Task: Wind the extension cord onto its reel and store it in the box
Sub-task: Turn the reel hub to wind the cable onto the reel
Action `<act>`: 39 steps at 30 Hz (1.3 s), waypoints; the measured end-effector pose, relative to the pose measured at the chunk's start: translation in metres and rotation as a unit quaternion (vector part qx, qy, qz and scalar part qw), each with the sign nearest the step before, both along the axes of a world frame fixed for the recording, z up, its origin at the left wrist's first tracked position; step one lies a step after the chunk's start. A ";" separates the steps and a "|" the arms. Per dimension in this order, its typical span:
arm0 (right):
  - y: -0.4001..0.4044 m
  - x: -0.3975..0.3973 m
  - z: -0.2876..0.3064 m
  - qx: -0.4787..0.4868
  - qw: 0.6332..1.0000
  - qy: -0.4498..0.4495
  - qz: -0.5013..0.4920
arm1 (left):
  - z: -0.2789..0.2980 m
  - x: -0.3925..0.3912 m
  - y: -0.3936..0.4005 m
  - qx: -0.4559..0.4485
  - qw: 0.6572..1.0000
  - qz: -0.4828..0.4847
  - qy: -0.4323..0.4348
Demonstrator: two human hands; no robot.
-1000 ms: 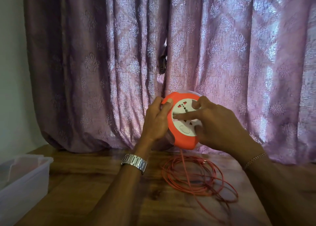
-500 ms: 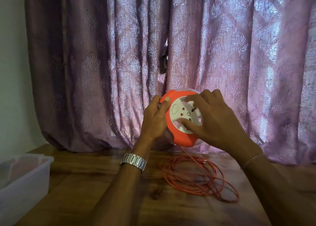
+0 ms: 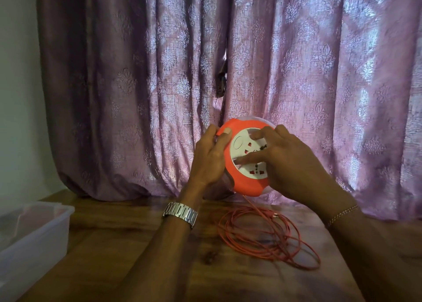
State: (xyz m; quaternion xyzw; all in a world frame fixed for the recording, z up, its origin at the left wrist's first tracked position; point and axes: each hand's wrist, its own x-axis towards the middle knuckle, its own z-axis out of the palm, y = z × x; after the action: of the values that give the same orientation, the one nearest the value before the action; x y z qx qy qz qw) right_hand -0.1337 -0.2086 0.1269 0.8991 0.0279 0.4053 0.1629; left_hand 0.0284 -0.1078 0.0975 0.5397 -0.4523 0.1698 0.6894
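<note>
An orange round reel (image 3: 245,184) with a white socket face is held upright above the table, in front of the curtain. My left hand (image 3: 209,157) grips its left rim, thumb on the orange edge. My right hand (image 3: 288,162) lies across the white face, with the fingers pressed on the socket disc. A thin orange cord (image 3: 269,237) hangs from the reel's underside and lies in loose coils on the wooden table, below and to the right of the reel. The clear plastic box (image 3: 34,237) stands open at the left edge.
A purple patterned curtain (image 3: 228,73) hangs right behind the reel, down to the table's back edge. The wooden table (image 3: 137,244) stretches between the box and the cord coils. A pale wall is at the far left.
The white socket face has turned under my right hand's fingers, which have shifted across it. The cord coils on the table have shifted slightly. My left hand keeps its hold on the rim.
</note>
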 end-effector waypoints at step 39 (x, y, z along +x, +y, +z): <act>-0.003 0.000 -0.004 0.064 0.996 -0.050 -0.020 | 0.000 -0.004 0.000 -0.004 1.000 0.022 -0.002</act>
State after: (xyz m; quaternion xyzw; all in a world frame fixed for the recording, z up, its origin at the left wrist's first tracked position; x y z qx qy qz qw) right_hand -0.1338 -0.2118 0.1225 0.8866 -0.0246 0.4476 0.1141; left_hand 0.0244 -0.1081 0.0980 0.5464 -0.4414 0.1880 0.6865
